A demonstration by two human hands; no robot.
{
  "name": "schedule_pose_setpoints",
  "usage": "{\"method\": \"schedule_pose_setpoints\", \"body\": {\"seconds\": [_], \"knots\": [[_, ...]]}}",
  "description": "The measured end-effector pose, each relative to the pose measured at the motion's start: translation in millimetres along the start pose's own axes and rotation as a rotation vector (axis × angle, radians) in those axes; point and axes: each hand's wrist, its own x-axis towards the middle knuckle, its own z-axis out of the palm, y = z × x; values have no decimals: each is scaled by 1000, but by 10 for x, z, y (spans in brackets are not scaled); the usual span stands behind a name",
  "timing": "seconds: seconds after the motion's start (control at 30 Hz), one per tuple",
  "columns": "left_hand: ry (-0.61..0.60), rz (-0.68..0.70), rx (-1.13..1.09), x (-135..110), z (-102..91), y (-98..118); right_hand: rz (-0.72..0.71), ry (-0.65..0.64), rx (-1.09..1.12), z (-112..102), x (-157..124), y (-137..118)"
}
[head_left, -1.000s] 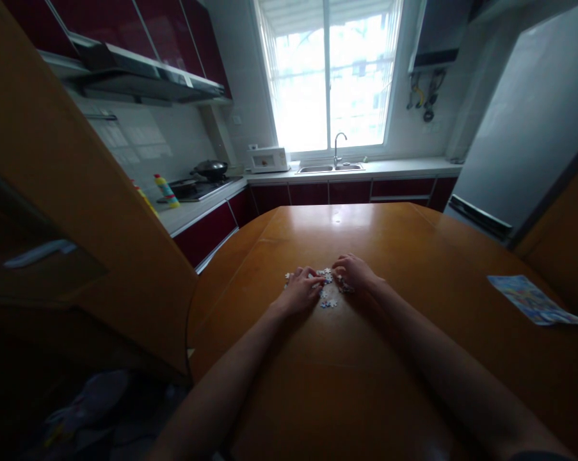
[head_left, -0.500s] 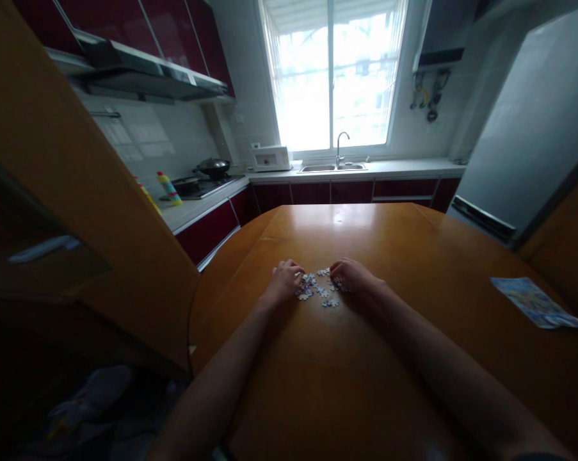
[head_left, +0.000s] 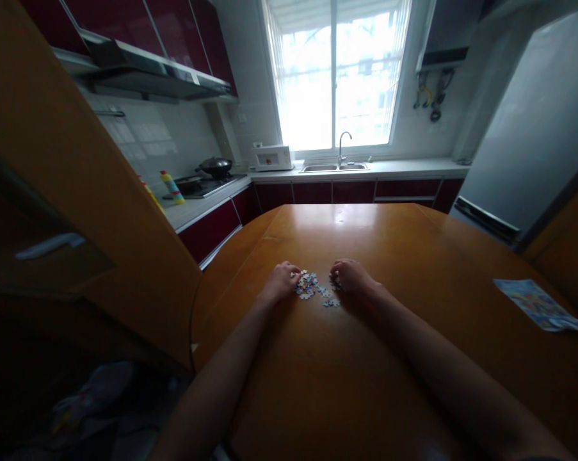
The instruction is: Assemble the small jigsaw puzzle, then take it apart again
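A small heap of jigsaw puzzle pieces [head_left: 306, 284], white, blue and multicoloured, lies on the brown wooden table [head_left: 356, 358] between my two hands. My left hand [head_left: 283, 279] rests at the heap's left edge, its fingers curled closed around pieces there. On the other side my right hand [head_left: 351, 275] is bent over with its fingers drawn in on several pieces, which partly show at its left side. A few loose pieces trail between the heap and my right hand. Both palms are hidden from view.
A colourful printed sheet [head_left: 541, 304] lies at the table's right side. Behind the table runs a counter with a sink [head_left: 320, 168], a white microwave [head_left: 273, 158] and a stove with a lidded wok [head_left: 216, 168]. A grey fridge [head_left: 523, 128] stands to the right.
The pieces at the back between my hands have gone from there, and the gap beside my right hand is wider. My left hand has shifted slightly left. The view has moved a little.
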Motion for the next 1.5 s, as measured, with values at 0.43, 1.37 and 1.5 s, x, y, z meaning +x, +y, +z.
{"method": "schedule_pose_setpoints", "body": {"seconds": [0.43, 1.37, 1.5], "knots": [[-136, 32, -23, -35, 27, -114, -154, -43, 102, 24, -8, -23], [-11, -51, -95, 69, 131, -202, -348, -53, 66, 119, -80, -343], [-14, -44, -188, 76, 119, -185, -300, -58, 45, 119, -87, -429]]}}
